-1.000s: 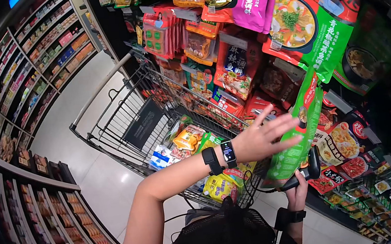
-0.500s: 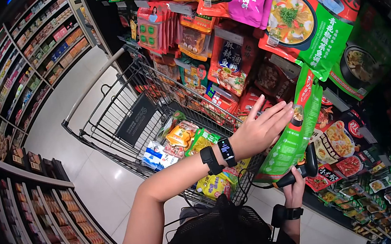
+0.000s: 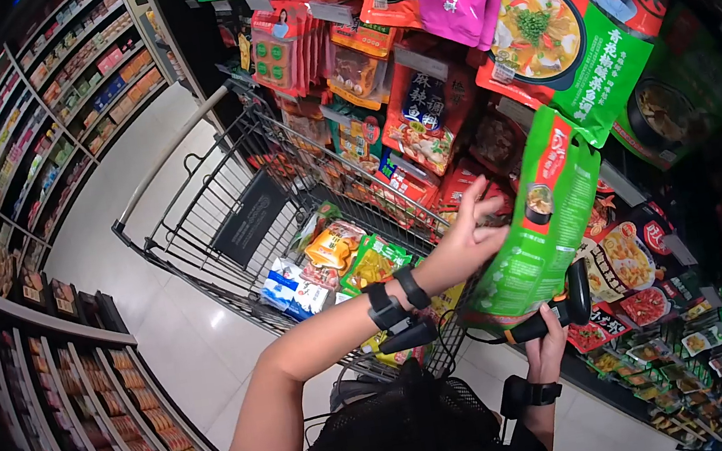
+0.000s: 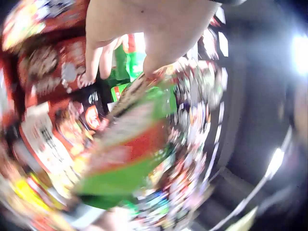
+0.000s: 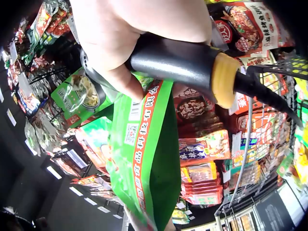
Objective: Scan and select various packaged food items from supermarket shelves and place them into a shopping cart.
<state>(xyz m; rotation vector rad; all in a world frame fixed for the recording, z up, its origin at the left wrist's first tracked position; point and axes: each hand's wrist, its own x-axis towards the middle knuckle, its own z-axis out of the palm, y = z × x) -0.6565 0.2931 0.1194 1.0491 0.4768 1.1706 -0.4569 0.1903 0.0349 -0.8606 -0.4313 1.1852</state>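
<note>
My left hand point(image 3: 480, 216) grips the left edge of a green and red food packet point(image 3: 546, 227), held up in front of the hanging shelf goods. The left wrist view is blurred, but it shows the fingers point(image 4: 96, 62) behind the same green packet point(image 4: 130, 163). Just below the packet, my right hand point(image 3: 545, 340) grips a black handheld scanner point(image 3: 562, 312) with its head turned toward the packet. In the right wrist view the right hand point(image 5: 120, 43) wraps the scanner handle point(image 5: 183, 62), with its yellow collar, and the green packet point(image 5: 149, 159) hangs right beneath it.
A wire shopping cart point(image 3: 193, 212) stands to my left against the shelf, holding several snack packets point(image 3: 337, 252). Hanging packets point(image 3: 536, 25) fill the rack ahead and to the right. An aisle floor point(image 3: 127, 203) runs past more shelves point(image 3: 57, 360) on the left.
My left hand lay flat against the packet before; it has turned at the wrist and now grips the packet's edge. The packet has risen and tilted more upright. The right hand holds the scanner as before.
</note>
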